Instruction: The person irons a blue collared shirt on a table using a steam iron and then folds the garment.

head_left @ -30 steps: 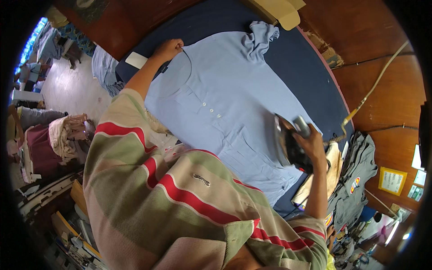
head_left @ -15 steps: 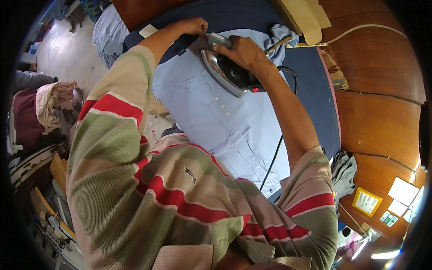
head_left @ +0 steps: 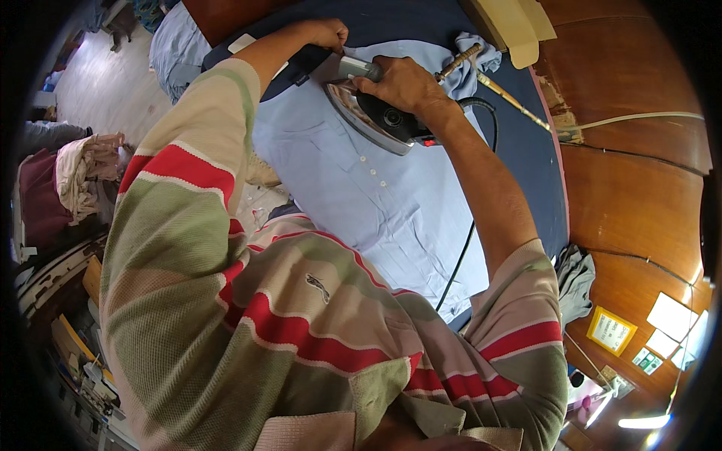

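A light blue buttoned shirt (head_left: 353, 195) lies spread on a dark blue padded ironing surface (head_left: 519, 188). My right hand (head_left: 406, 84) is closed round the grey handle of an iron (head_left: 376, 120). The iron's metal soleplate rests on the upper part of the shirt, and a red light glows at its rear. Just left of the iron's tip, my left hand (head_left: 325, 34) has its fingers pinched at the shirt's far edge. Its fingertips are partly hidden, so the exact fold between them does not show. Beneath my left wrist lies a dark flap (head_left: 304, 68).
A black cord (head_left: 492, 124) runs from the iron under my right forearm. A brown wrapped hose (head_left: 515, 104) crosses to the wooden wall (head_left: 632, 180). Cardboard (head_left: 508, 30) stands at the far edge. Piled clothes (head_left: 177, 52) lie far left; a grey cloth (head_left: 575, 282) hangs at right.
The iron has slid slightly left and away from me with my right hand. My left hand has shifted a little away too. The wrapped hose has swung out to the right.
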Demonstrator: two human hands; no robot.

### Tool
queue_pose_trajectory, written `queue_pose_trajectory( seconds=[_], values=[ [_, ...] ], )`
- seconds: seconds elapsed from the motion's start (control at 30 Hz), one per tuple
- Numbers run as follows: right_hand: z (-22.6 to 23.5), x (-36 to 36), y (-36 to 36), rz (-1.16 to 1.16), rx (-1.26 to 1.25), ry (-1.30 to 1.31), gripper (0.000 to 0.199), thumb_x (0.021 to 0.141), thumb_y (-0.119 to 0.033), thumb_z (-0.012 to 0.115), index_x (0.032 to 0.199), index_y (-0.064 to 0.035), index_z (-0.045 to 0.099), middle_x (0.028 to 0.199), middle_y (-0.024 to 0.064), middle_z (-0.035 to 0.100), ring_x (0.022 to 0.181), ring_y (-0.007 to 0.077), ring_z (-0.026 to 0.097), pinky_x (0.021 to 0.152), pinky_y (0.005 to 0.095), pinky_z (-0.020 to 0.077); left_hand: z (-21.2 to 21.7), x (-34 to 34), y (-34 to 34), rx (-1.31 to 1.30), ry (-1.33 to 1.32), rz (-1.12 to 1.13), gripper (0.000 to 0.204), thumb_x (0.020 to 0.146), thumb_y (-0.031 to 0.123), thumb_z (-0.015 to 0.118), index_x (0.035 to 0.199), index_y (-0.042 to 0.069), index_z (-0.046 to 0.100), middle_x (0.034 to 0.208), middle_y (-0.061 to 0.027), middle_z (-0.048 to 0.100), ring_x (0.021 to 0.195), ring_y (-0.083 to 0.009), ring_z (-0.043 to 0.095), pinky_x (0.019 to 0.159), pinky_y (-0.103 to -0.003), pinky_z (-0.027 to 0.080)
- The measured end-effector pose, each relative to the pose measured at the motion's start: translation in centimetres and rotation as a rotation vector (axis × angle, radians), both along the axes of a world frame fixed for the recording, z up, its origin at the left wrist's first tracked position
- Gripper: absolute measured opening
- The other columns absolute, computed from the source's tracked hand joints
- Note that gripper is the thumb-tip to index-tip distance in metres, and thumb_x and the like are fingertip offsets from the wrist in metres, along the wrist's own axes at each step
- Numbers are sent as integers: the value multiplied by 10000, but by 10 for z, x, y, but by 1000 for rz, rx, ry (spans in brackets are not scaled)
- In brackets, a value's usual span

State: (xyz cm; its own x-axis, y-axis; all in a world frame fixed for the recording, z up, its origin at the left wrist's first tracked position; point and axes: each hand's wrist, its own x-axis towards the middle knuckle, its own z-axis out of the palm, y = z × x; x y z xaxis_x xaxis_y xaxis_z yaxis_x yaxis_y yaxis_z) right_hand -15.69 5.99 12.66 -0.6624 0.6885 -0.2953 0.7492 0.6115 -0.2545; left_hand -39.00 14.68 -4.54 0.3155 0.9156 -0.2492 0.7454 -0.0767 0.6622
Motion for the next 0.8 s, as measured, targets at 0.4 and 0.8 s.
queue_pose_trajectory(
  seconds=[0.4, 0.8],
  values=[
    [9, 24, -17, 94, -14, -12, 590, 791, -569, 503, 1010, -37, 635, 830, 210, 657, 826, 356, 644, 760, 421, 513, 3, 2, 2, -119, -58, 39, 167, 695, 106, 724, 745, 75, 568, 646, 0, 545, 566, -108, 496, 488, -278, 402],
    [4, 71, -31, 206, -7, -5, 544, 762, -550, 560, 920, -35, 634, 672, 195, 639, 660, 333, 651, 659, 397, 517, 5, 4, 1, -70, -7, 23, 175, 713, 135, 728, 766, 67, 576, 689, -18, 569, 587, -126, 510, 523, -293, 420]
  ],
)
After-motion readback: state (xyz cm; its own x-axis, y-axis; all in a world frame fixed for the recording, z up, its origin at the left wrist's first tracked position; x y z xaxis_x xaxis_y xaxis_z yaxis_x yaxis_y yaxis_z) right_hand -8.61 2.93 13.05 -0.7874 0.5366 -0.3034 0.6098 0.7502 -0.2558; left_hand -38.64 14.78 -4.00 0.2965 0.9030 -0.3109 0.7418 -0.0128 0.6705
